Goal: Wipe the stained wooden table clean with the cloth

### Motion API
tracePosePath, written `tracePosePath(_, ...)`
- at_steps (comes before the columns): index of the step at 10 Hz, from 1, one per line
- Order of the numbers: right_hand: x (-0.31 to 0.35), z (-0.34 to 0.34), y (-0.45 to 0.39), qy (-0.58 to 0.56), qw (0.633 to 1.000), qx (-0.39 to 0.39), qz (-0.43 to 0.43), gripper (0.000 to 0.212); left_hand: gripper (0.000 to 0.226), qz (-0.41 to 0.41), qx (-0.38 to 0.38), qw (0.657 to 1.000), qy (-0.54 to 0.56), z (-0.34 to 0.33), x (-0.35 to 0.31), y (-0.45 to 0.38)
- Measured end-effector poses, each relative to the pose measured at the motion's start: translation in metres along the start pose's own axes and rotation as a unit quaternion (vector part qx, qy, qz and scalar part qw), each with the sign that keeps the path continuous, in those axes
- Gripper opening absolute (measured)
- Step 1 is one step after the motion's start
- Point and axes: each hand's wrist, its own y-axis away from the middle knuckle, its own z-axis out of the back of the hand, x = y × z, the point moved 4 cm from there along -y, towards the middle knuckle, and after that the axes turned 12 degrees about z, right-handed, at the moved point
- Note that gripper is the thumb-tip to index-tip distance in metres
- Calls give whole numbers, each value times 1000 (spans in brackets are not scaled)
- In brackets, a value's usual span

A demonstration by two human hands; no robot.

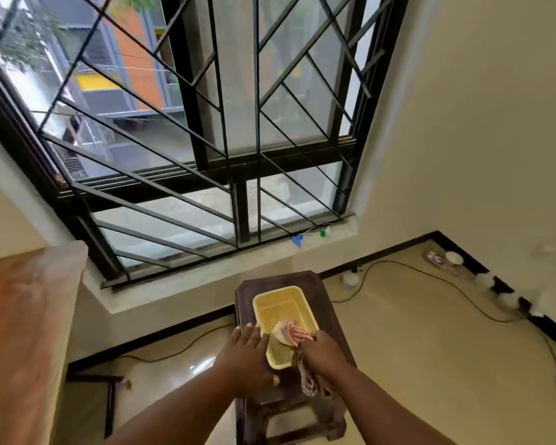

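Observation:
A small dark brown stool [281, 279] stands below the window and carries a yellow plastic basket [280, 301]. A red-and-white striped cloth [289, 334] lies partly in the basket and hangs out over its near right edge. My right hand [321, 351] grips the cloth at the basket's rim. My left hand [244, 351] lies flat with straight fingers on the stool top, against the basket's left side. The stained wooden table [16, 316] fills the left edge of the view, partly under a clear plastic sheet.
A barred window [206, 139] with a stone sill [238, 264] rises behind the stool. A cable [430, 277] runs over the tiled floor to the right wall, where a cup [454, 257] and small items sit along the black skirting.

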Motion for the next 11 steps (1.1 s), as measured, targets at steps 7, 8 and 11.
tracePosePath(7,-8,-47,-143,185,979,-82,9,48,97,1,59,997,-46,-38,21,-123)
tracePosePath(8,-33,-84,-145,231,971,49,-22,51,96,3,62,997,-34,-51,34,-130)
tracePosePath(11,-56,-92,-148,450,872,194,-9,87,93,14,93,995,-20,-71,62,-127)
